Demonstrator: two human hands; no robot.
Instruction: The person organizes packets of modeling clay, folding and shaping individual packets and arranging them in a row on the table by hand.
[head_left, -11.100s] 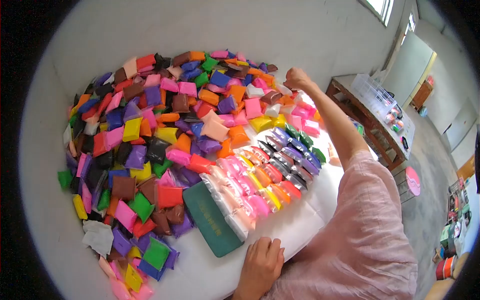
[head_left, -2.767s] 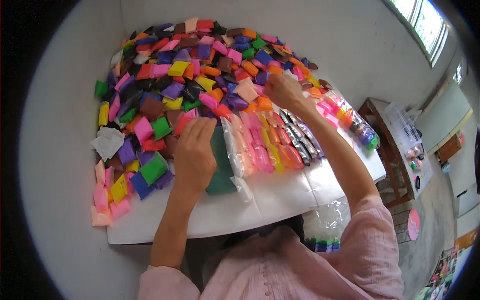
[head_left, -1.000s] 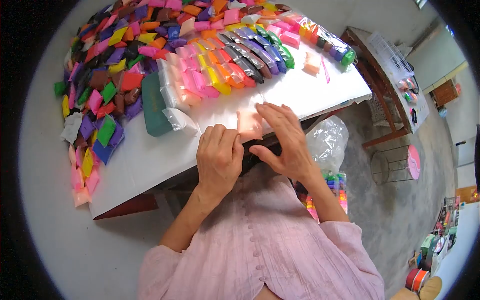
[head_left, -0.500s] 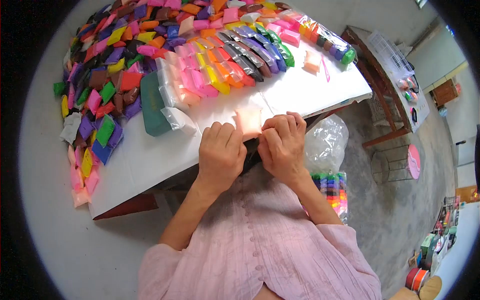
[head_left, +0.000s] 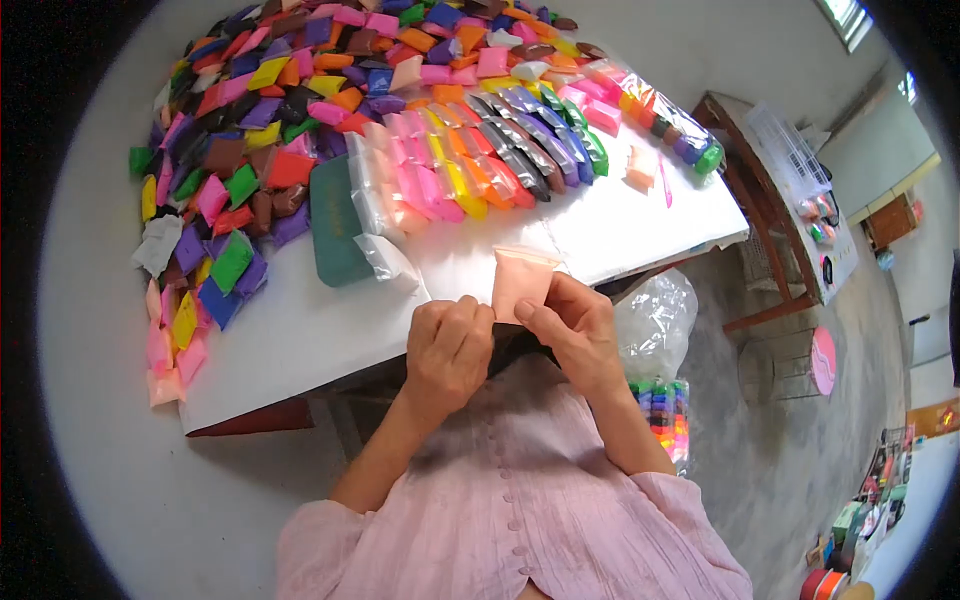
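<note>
A small peach-coloured packet, flat and pillow-shaped with a clear sealed top edge, is held upright just over the table's front edge. My right hand grips its lower right side, thumb across the front and fingers behind. Close by the packet's lower left corner, my left hand is closed with its fingers curled in; whatever its fingertips pinch is hidden. On the table behind stand overlapping rows of soft packets sorted by colour, from clear and peach through pink, yellow, orange and black to blue and green.
A green case and a whitish packet lie left of the rows. Mixed packets heap over the table's left and back. At right are another peach packet, a pink tool and a clear bag below the edge.
The peach packet has turned more face-on and come lower, towards me. My right hand has shifted its grip, thumb now on the packet's front. My left hand is slightly lower.
</note>
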